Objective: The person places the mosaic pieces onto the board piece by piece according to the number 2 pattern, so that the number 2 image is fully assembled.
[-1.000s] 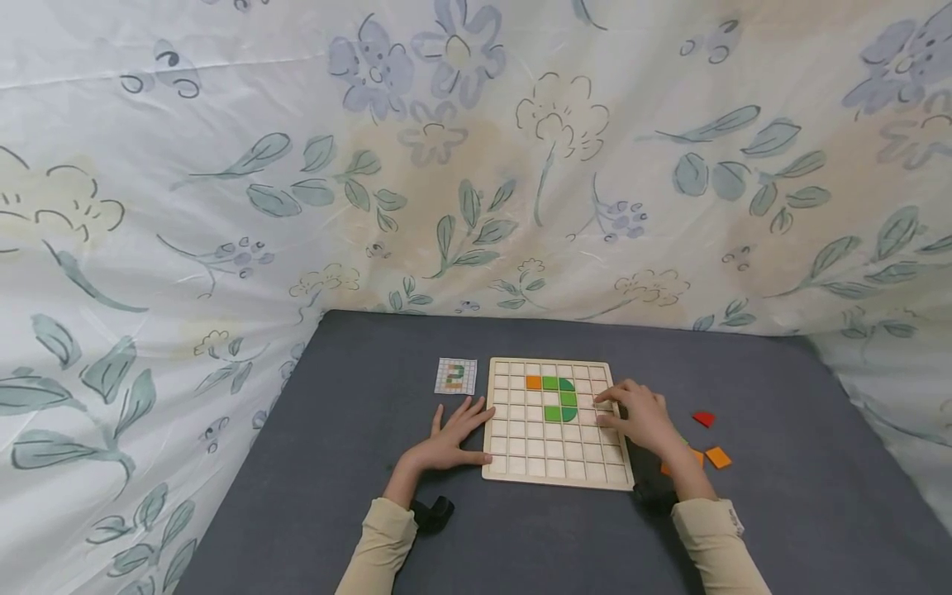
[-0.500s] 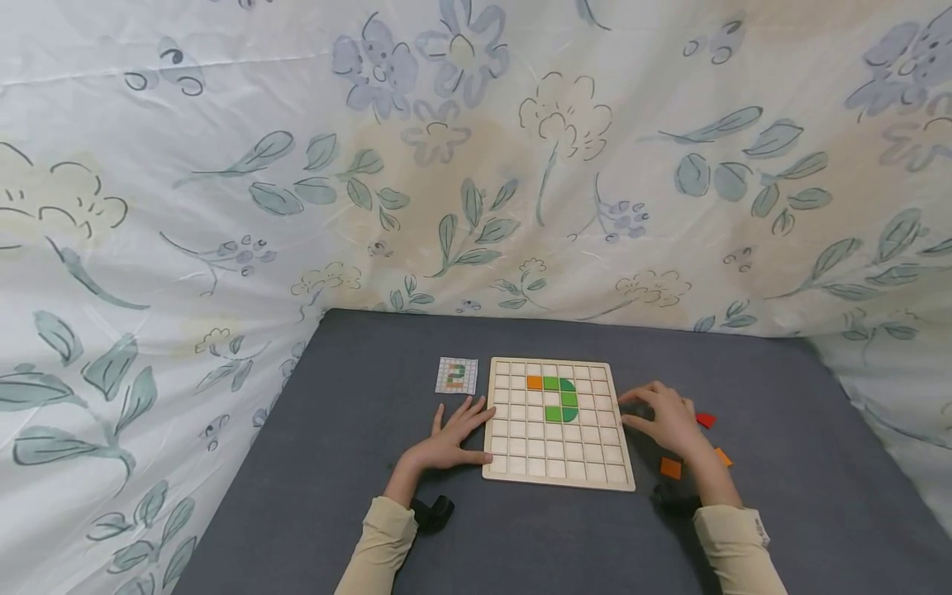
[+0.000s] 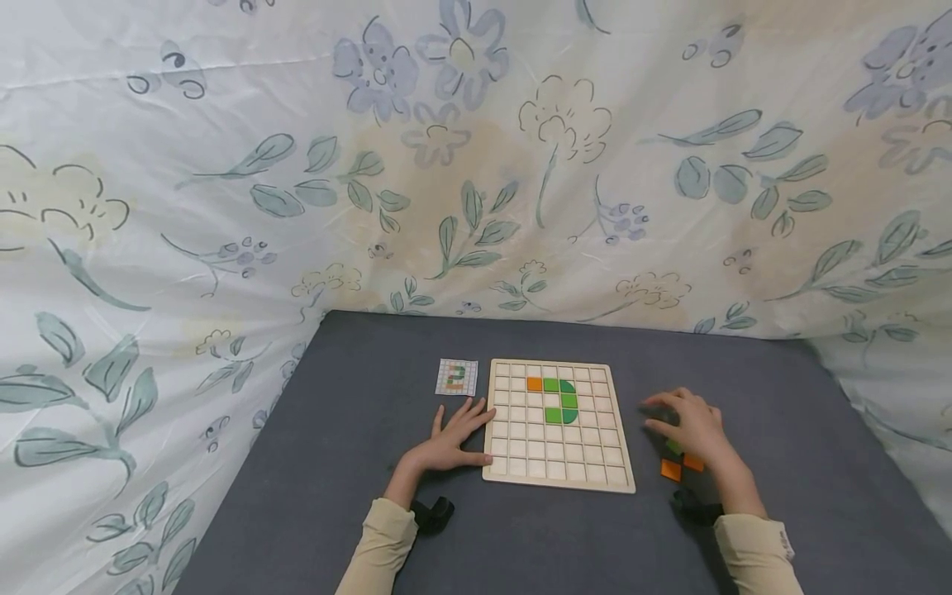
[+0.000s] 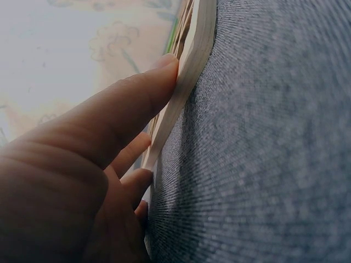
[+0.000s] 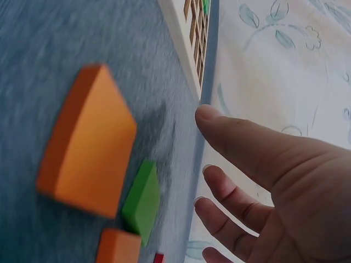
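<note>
A wooden grid board (image 3: 521, 450) lies on the table, with an orange square tile (image 3: 534, 384) and several green tiles (image 3: 568, 401) set in its cells. My left hand (image 3: 445, 445) rests against the board's left edge, fingers spread and thumb touching the rim, as the left wrist view also shows. To the right of the board, my right hand (image 3: 692, 426) hovers with relaxed fingers and nothing between them. Below it lie loose orange tiles (image 3: 671, 470) and a green tile (image 3: 673, 446). In the right wrist view a red piece (image 5: 158, 258) just shows at the bottom.
A small pattern card (image 3: 456, 377) with a coloured figure on a grid lies left of the board's top corner. Dark grey cloth (image 3: 565, 537) covers the table. A floral curtain (image 3: 476, 165) hangs behind and at the sides.
My right hand has moved right, from over the board's right side to above the loose tiles, hiding the red piece in the head view. The left hand stays in place.
</note>
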A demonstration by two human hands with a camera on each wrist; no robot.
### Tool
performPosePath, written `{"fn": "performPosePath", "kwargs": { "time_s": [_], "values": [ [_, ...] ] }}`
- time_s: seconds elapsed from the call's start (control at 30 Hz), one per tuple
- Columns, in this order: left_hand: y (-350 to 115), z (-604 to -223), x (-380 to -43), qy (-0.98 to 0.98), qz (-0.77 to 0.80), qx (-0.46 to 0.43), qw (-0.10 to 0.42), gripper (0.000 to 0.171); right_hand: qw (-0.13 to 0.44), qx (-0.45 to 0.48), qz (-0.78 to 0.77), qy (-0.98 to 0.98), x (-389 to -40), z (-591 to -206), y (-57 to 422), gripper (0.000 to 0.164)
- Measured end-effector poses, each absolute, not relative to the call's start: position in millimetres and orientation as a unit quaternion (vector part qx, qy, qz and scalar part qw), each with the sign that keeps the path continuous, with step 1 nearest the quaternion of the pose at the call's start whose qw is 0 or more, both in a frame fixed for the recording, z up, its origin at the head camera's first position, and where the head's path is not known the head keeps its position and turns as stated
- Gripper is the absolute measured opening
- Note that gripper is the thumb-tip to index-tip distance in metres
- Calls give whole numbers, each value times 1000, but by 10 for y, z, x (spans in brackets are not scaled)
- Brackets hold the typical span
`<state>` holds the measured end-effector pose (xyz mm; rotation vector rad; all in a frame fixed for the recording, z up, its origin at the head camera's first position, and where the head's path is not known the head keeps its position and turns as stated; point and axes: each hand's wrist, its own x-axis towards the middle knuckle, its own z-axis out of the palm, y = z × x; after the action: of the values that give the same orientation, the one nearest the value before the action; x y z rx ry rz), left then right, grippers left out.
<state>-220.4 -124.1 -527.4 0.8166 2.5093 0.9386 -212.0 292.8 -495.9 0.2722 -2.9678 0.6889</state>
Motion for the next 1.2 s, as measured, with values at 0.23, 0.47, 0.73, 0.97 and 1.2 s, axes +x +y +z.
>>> {"fn": "performPosePath", "kwargs": {
  "time_s": [0.23, 0.47, 0.73, 0.97, 1.2],
  "values": [
    [-1242, -5266, -2196, 880, 334, 293, 166, 77, 34, 74, 216, -973, -2067, -4974, 3074, 35],
    [-1239, -5270, -2190, 881, 332, 296, 162, 76, 30, 63, 213, -975, -1993, -5010, 3245, 35],
    [-1241, -5288, -2196, 883, 330, 293, 162, 77, 36, 38, 209, -977, -1985, -5011, 3380, 36],
    [-1245, -5279, -2192, 882, 332, 290, 164, 77, 49, 6, 210, -976, -1974, -5050, 3479, 35],
    [-1238, -5279, -2204, 881, 333, 294, 165, 77, 38, -39, 208, -977, -1960, -5088, 3587, 38]
  ]
}}
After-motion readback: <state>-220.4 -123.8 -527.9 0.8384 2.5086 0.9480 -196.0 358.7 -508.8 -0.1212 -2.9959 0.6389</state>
